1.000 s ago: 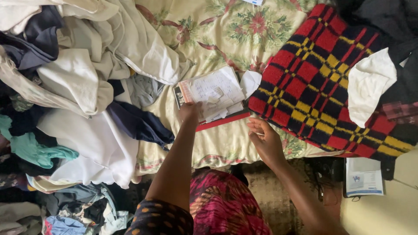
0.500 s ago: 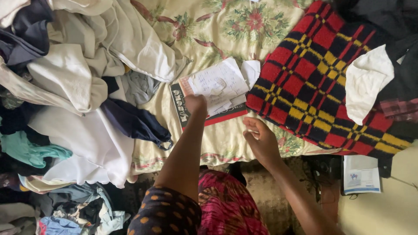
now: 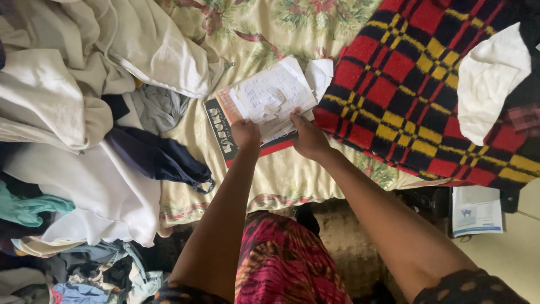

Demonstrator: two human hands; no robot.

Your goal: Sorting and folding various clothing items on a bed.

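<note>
1. Head view: I see the right hand (image 3: 308, 138), open and apart a second ago, now closed on the stack of papers (image 3: 270, 97) beside the left hand (image 3: 245, 133); both grip its near edge.
2. The stack lies on a black-and-red book (image 3: 222, 126).
3. Right of the stack: chequered blanket (image 3: 416, 84). Left: heaped clothes (image 3: 84, 112). Beneath: floral bedsheet (image 3: 281, 174).

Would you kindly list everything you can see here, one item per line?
Loose papers: a small stack, white, on the book, held at the near edge.
Book: one, black and red cover, on the bedsheet.
Bedsheet: one, cream with floral print, under everything.
Checked blanket: one, red, black and yellow, at right.
White cloth: one, on the blanket.
Clothes pile: many, mostly white, navy and teal, at left.
Leaflet: one, white, lower right.
Left hand: on the papers.
Right hand: on the papers.
</note>
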